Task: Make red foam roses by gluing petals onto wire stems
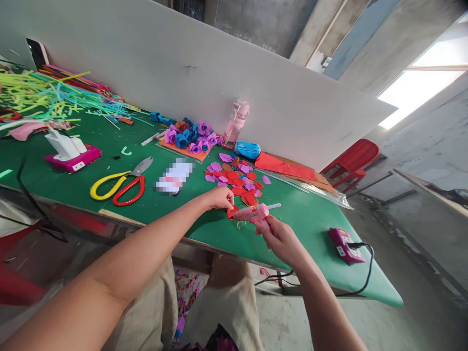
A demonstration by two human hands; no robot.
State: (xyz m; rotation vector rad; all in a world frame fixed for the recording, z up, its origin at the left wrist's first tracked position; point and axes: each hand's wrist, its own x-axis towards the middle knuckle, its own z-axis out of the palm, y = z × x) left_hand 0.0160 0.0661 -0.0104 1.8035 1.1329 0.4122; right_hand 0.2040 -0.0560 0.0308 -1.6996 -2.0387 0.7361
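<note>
My right hand point(276, 236) is closed round a pink hot glue gun point(252, 213), with a pale glue stick point(274, 206) poking out of its back end. Its nozzle points left, at a small red petal point(231, 212) pinched in the fingers of my left hand point(220, 198). Whether nozzle and petal touch I cannot tell. Just beyond both hands lies a loose heap of red, brown and purple petals point(237, 178). Finished-looking purple, blue and brown flowers point(192, 135) sit on an orange sheet point(201, 155) farther back.
Scissors point(122, 183) with yellow and red handles lie left, beside a blurred-out white rectangle point(174, 176). Coloured pipe cleaners point(62, 97) pile up far left. A purple power strip point(345, 246) with a black cable sits right. A pink bottle point(237, 124) and blue pouch point(247, 149) stand behind.
</note>
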